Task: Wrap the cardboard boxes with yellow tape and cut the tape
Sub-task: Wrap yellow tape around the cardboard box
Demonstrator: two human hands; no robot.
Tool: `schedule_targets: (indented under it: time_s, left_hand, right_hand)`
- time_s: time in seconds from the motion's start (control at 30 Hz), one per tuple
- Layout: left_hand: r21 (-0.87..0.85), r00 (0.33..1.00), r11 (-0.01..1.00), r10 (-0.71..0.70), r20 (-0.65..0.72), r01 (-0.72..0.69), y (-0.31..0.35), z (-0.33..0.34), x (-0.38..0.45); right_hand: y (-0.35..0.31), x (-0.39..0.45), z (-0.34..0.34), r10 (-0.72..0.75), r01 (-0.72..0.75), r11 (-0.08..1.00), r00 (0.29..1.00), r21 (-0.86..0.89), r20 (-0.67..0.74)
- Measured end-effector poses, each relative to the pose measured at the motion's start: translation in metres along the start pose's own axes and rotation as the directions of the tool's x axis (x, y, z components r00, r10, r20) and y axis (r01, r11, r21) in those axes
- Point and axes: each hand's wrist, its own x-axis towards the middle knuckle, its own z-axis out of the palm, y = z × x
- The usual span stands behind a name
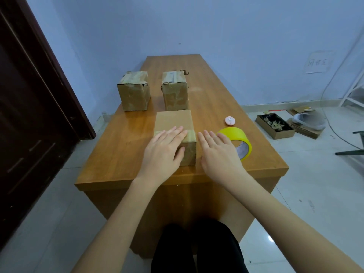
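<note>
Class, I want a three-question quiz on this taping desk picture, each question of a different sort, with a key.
1. True or false: the left hand rests flat on the nearest cardboard box.
2. How many cardboard boxes stand on the desk?
3. Where does the yellow tape roll lie? A) on a far box B) on the desk, beside the right hand C) on the floor

Key: 1 true; 2 three; 3 B
</note>
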Motion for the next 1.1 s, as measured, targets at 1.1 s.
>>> schedule_targets:
  time_s: [1.1]
  left_hand:
    - [0.363,0.808,0.784,0.279,0.519,-0.504,0.012,-0.040,0.061]
  right_hand:
    - [0.131,0.065,-0.020,0.267,-0.351,0.715,0.937,0.605,0.227]
